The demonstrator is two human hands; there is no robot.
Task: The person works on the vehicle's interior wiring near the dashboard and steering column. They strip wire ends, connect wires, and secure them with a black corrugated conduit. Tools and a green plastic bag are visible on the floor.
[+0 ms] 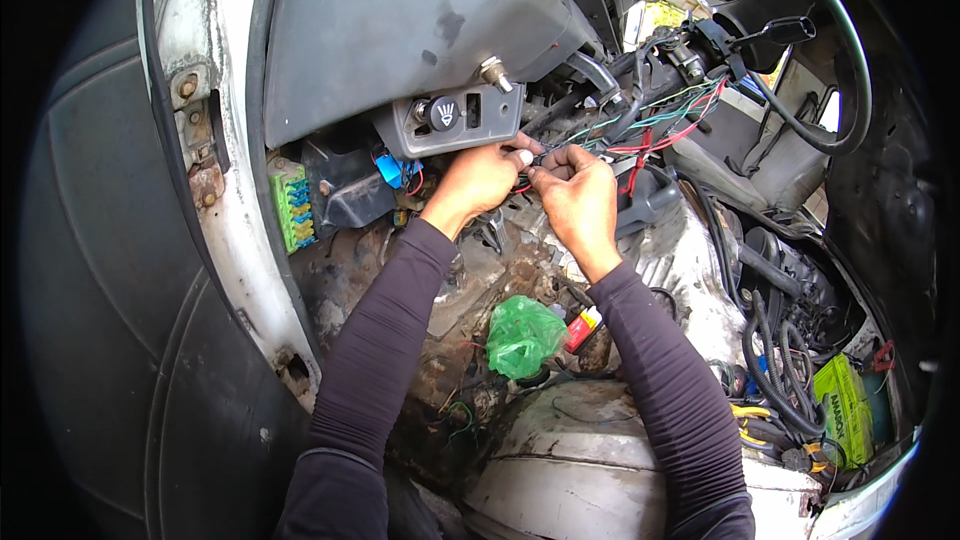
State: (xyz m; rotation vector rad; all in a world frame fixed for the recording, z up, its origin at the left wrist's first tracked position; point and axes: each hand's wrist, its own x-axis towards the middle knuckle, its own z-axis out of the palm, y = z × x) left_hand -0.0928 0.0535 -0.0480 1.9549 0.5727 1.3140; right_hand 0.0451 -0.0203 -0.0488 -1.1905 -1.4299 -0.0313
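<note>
Under the dash (400,25), in the head view, the left hand (478,183) and the right hand (583,202) meet just below a grey panel with a black knob (443,113). Their fingertips are nearly touching. Each thumb is pressed to its forefinger, pinching the wires (640,149) between them; the exact spot is dark and too small to read. The other left fingers are partly hidden under the panel, so I cannot tell how they lie; the other right fingers are curled in.

The wires are thin, loose and of several colours: red, pinkish red, green and some pale strands. They fan out in slack, gently bowed lines from the hands up to the right, toward the steering column, below the steering wheel (860,70). A thicker red group hangs down to the right of the right hand.

Left of the hands are a blue connector (390,169) and, by the door frame, a fuse box (292,205) with a pale green rim. On the worn, stained floor below lie a crumpled green bag (525,337) and, just beside it, a red-and-yellow pack (583,328). Yellow-handled pliers (752,412) lie at lower right, near a bright green box (845,410).
</note>
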